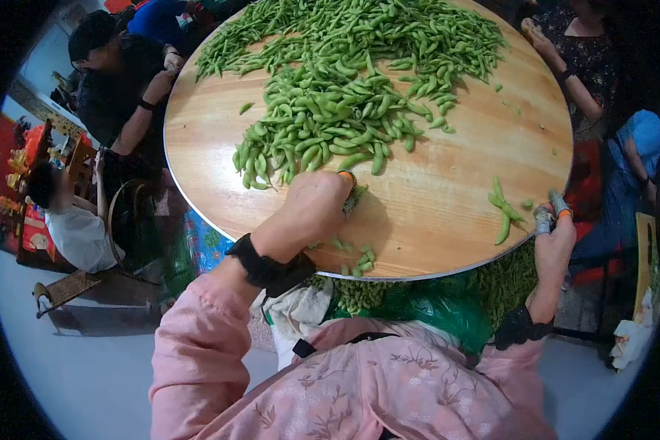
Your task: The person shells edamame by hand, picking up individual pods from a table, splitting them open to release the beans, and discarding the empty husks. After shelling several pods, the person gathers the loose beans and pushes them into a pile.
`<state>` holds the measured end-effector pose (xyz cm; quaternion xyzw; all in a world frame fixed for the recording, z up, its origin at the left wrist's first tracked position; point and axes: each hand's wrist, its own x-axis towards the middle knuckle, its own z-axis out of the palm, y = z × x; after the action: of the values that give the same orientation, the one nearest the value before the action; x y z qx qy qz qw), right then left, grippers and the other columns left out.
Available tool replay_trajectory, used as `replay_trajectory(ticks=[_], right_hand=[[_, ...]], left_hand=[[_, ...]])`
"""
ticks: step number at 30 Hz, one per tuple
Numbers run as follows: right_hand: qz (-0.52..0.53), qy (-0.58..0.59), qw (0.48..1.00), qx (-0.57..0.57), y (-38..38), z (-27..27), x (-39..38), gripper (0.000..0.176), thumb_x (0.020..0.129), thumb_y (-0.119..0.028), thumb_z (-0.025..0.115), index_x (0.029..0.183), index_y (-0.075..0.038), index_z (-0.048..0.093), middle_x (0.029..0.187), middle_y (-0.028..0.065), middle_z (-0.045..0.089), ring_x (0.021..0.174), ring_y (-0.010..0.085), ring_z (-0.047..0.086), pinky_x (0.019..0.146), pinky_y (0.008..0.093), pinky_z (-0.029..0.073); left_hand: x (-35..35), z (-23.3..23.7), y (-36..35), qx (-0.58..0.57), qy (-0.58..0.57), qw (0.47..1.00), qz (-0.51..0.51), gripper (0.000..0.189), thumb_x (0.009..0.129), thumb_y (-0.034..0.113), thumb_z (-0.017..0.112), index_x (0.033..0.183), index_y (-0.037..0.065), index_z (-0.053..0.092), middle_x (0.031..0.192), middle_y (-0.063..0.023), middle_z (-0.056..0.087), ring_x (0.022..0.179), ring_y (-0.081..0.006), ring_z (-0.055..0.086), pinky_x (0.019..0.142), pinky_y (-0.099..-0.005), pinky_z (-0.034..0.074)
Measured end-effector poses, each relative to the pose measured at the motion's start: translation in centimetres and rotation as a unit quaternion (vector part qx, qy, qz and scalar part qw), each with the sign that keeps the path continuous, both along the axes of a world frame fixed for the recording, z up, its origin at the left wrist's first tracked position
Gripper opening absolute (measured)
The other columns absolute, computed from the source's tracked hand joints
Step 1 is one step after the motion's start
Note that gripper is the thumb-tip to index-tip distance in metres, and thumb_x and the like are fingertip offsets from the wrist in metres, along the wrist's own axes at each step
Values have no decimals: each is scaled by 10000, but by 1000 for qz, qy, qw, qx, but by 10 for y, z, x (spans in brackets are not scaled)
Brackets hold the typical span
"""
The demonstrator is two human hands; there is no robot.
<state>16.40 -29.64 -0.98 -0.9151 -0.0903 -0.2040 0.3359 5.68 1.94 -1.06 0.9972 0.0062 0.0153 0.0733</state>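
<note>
My left hand is closed over the table near its front edge, just below the main pile of green soybean pods. An orange band shows on one finger, and dark green bits show at the fingertips; what the fingers hold is mostly hidden. Small cut green pieces lie below that hand at the rim. My right hand is at the table's right front edge, its grey-covered fingertips slightly apart, one with an orange band. Beside it lie a few loose pods. Nothing shows between those fingers.
The round wooden table has a pale rim. Below it are green plastic and more pods. Other people sit around: one in black, one in white, one in dark patterned clothes, one in blue.
</note>
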Motion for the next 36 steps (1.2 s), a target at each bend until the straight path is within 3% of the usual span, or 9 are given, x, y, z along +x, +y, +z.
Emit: replay_trajectory(ticks=[3, 6, 8, 13, 14, 17, 22, 25, 36], right_hand=[[127, 61, 983, 119, 7, -7, -16, 164, 720, 22, 546, 884, 20, 546, 799, 68, 577, 749, 119, 523, 689, 245, 418], [260, 172, 917, 249, 49, -11, -41, 292, 714, 40, 547, 1001, 5, 509, 837, 33, 545, 764, 109, 520, 694, 234, 426], [345, 339, 802, 351, 71, -15, -55, 383, 725, 40, 542, 1096, 4, 457, 854, 33, 542, 786, 104, 519, 706, 234, 429], [409, 513, 603, 454, 112, -5, -68, 371, 757, 15, 530, 1119, 9, 450, 848, 17, 541, 760, 82, 513, 697, 213, 429], [408, 502, 649, 400, 115, -3, -67, 252, 765, -7, 533, 1017, 10, 528, 808, 6, 557, 706, 62, 508, 652, 192, 423], [403, 501, 650, 405, 113, -3, -67, 160, 769, -28, 541, 922, 6, 573, 769, -6, 569, 658, 48, 496, 603, 178, 411], [390, 479, 659, 429, 113, 3, -73, 143, 770, -34, 537, 904, -5, 576, 744, -17, 566, 627, 38, 486, 567, 170, 399], [387, 477, 667, 421, 112, 9, -75, 130, 781, -44, 519, 893, -14, 579, 726, -24, 559, 617, 35, 483, 556, 164, 394], [390, 478, 659, 430, 110, 12, -79, 109, 807, -95, 505, 841, -22, 579, 659, -40, 525, 543, 21, 426, 488, 143, 336]], left_hand=[[-9, 3, -2, -71, 59, 995, 37, 134, 578, 57, 561, 691, -2, 520, 647, -194, 549, 642, -365, 538, 546, -399, 425], [-18, -5, 0, -122, 30, 992, 15, 185, 627, 56, 600, 804, 15, 561, 575, -140, 545, 517, -256, 547, 471, -317, 410], [-27, 15, -19, -396, 52, 911, 104, 138, 649, 74, 591, 746, -10, 542, 530, -134, 514, 482, -207, 543, 434, -333, 400], [-43, 17, -42, -468, 14, 882, 54, 150, 682, 124, 623, 746, 0, 566, 484, -87, 461, 433, -118, 434, 416, -284, 359], [-45, 18, -42, -457, 30, 889, 18, 124, 744, 45, 572, 839, -18, 523, 564, 30, 474, 491, -29, 414, 427, -189, 335], [-47, 14, -43, -490, 13, 871, 6, 125, 745, 40, 570, 844, -20, 523, 624, 18, 490, 555, -27, 439, 478, -175, 357], [-52, 11, -48, -397, -8, 917, -30, 160, 745, 41, 515, 898, -6, 519, 709, -174, 539, 640, -286, 544, 595, -312, 419], [-55, 17, -50, -360, -13, 933, -2, 155, 738, 46, 521, 890, 12, 526, 721, -179, 546, 675, -344, 530, 588, -340, 428], [-62, 19, -56, -210, -84, 974, -22, 275, 583, 34, 622, 848, 64, 552, 681, -138, 523, 629, -333, 531, 529, -382, 430]])
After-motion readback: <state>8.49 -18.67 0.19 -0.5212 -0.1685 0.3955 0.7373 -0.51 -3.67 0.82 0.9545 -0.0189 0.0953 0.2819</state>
